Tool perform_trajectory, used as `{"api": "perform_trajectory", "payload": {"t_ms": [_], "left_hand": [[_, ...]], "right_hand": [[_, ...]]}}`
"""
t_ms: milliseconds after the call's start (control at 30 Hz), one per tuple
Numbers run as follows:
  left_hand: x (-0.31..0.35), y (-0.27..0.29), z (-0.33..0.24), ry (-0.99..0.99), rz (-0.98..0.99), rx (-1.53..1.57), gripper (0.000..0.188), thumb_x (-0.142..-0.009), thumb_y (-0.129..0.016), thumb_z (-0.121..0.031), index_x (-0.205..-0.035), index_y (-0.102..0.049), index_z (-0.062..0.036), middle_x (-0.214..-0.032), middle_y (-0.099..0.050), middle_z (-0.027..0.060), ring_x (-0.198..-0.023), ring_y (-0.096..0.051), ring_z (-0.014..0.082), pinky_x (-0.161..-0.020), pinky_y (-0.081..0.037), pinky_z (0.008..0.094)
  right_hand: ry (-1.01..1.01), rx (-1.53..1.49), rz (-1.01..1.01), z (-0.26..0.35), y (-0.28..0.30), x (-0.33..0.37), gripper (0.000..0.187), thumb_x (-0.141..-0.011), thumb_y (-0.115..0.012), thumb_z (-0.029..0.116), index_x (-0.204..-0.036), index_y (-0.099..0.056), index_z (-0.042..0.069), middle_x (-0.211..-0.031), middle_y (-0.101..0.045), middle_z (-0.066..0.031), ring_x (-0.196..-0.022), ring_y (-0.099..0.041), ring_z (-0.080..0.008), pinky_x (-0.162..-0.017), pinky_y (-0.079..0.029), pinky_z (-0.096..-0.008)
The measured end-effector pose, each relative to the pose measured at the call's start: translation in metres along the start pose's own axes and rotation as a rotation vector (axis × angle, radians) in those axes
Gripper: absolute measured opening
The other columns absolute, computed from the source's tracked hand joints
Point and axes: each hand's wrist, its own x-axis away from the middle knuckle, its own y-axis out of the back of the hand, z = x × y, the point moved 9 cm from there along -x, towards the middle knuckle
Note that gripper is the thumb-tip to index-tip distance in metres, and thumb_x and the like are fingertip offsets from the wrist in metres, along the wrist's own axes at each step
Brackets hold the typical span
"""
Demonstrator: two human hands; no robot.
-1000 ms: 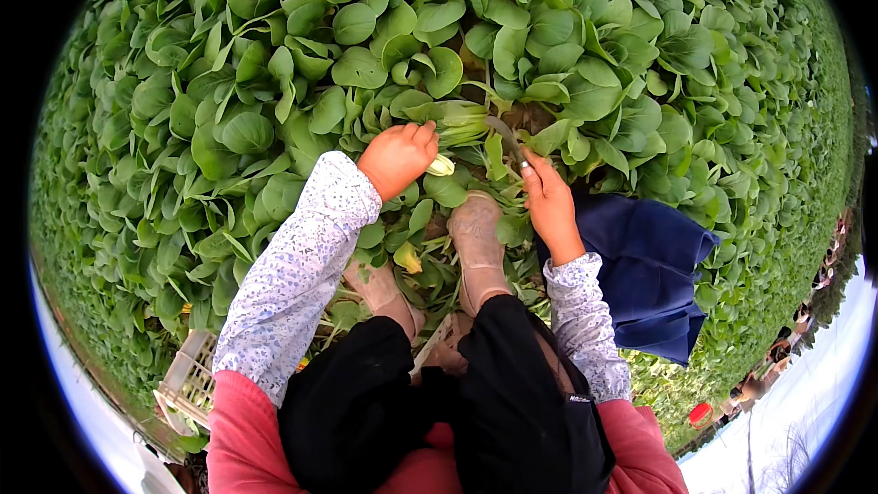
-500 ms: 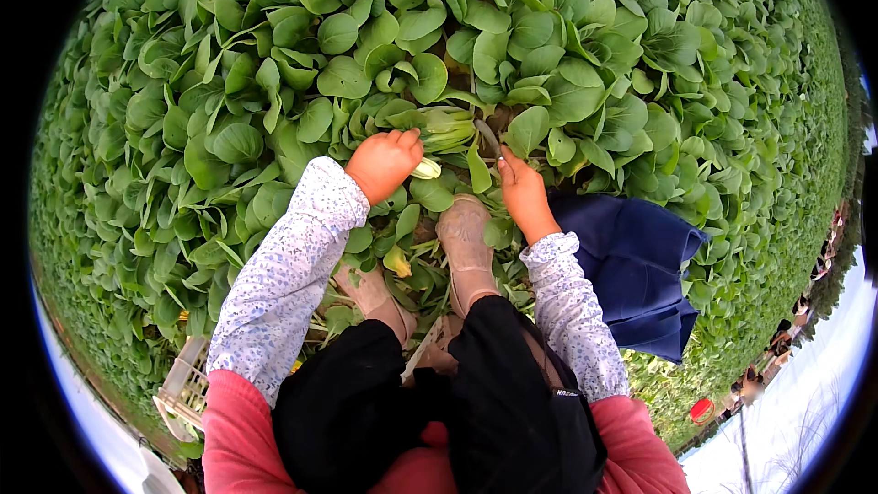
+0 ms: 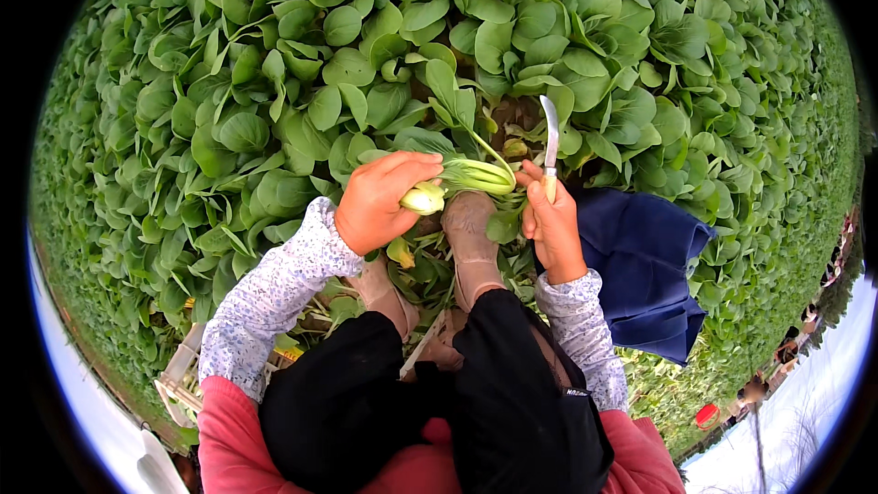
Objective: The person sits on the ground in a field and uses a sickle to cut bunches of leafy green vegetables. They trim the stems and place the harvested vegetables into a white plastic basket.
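My left hand (image 3: 377, 206) is closed around a head of bok choy (image 3: 480, 176), whose pale base points right toward my other hand. A second pale bok choy base (image 3: 423, 198) sticks out beneath the fingers of the same hand. In my right hand (image 3: 554, 229) is a small curved knife (image 3: 552, 133), its light handle in the grip and its blade pointing away from me. The right fingers are close to the bok choy's base, where one outer stalk (image 3: 492, 152) bends away from the head. Whether they touch that stalk I cannot tell.
Dense bok choy plants (image 3: 247, 82) grow ahead and on both sides. My shoes (image 3: 473, 233) stand among trimmed leaves, with a yellowed leaf (image 3: 400, 252) between them. Dark blue cloth (image 3: 640, 265) lies to the right. A white crate (image 3: 183, 370) is at the lower left.
The bok choy has come up off the soil toward me, held in my left hand. My right hand has turned the knife from the plant's base to pointing away.
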Motion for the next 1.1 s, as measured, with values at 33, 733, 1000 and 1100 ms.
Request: {"api": "perform_trajectory", "payload": {"t_ms": [33, 733, 1000, 1100], "left_hand": [[-0.001, 0.003, -0.011, -0.012, -0.029, 0.058, 0.035, -0.068, -0.071, 0.002, -0.101, -0.061, -0.0007, -0.102, -0.065, 0.0138, -0.086, -0.065, 0.0286, -0.071, -0.054, 0.0331], [-0.029, -0.056, -0.025, 0.026, 0.439, -0.342, 0.075, -0.066, -0.071, -0.010, -0.134, -0.040, -0.0011, -0.115, -0.056, 0.0133, -0.076, -0.063, 0.0273, -0.064, -0.051, 0.0364], [-0.036, -0.056, 0.078, 0.062, 0.413, -0.890, 0.063, -0.071, -0.055, -0.002, -0.132, -0.043, -0.0011, -0.128, -0.049, 0.0179, -0.080, -0.061, 0.0254, -0.069, -0.052, 0.0336], [-0.019, -0.049, 0.088, -0.056, 0.373, -0.838, 0.060, -0.071, -0.055, -0.003, -0.131, -0.044, -0.0016, -0.121, -0.055, 0.0144, -0.085, -0.062, 0.0254, -0.076, -0.051, 0.0340]], "right_hand": [[-0.047, -0.136, 0.044, -0.001, -0.009, 0.004, 0.043, -0.093, -0.056, 0.025, -0.128, -0.046, 0.003, -0.111, -0.060, -0.0121, -0.048, -0.043, -0.0036, -0.041, -0.036, -0.0185], [0.068, 0.132, 0.069, 0.035, -0.033, 0.020, 0.027, -0.089, -0.063, 0.027, -0.095, -0.054, 0.002, -0.069, -0.055, -0.0008, -0.046, -0.048, -0.0062, -0.043, -0.041, -0.0202], [0.326, 0.882, -0.130, 0.017, -0.014, -0.037, 0.041, -0.093, -0.052, 0.026, -0.130, -0.049, 0.008, -0.100, -0.064, -0.0174, -0.090, -0.063, -0.0312, -0.079, -0.049, -0.0368], [0.324, 1.010, -0.165, 0.019, -0.014, -0.048, 0.040, -0.092, -0.052, 0.025, -0.129, -0.051, 0.010, -0.110, -0.062, -0.0182, -0.097, -0.062, -0.0325, -0.082, -0.048, -0.0379]]}}
